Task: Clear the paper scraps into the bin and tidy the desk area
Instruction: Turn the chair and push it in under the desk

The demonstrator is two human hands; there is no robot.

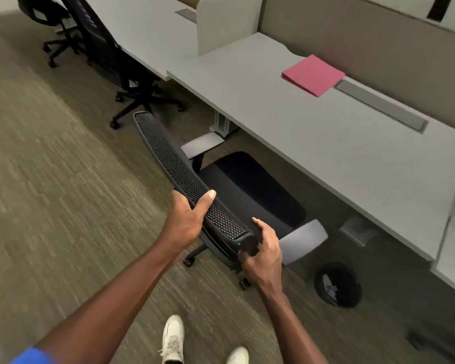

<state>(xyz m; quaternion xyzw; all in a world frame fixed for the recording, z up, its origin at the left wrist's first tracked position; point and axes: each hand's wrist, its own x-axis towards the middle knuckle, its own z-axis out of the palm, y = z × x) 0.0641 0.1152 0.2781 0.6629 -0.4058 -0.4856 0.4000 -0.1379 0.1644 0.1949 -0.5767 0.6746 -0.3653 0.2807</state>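
Note:
A black mesh-backed office chair (168, 158) stands partly under the grey desk (326, 143). My left hand (187, 222) grips the top edge of the chair's backrest, thumb over the mesh. My right hand (263, 248) holds the backrest's right end, fingers curled around its corner. A pink folder (313, 74) lies on the desk near the rear partition. A round black bin (338, 285) with pale scraps inside sits on the carpet below the desk, right of the chair. No loose paper scraps show on the desk.
Two more black office chairs (108, 46) stand at the neighbouring desk to the upper left. Beige partitions (352, 35) back the desks. A cable tray slot (381, 106) runs along the desk's rear. My white shoes (172, 340) are on the olive carpet.

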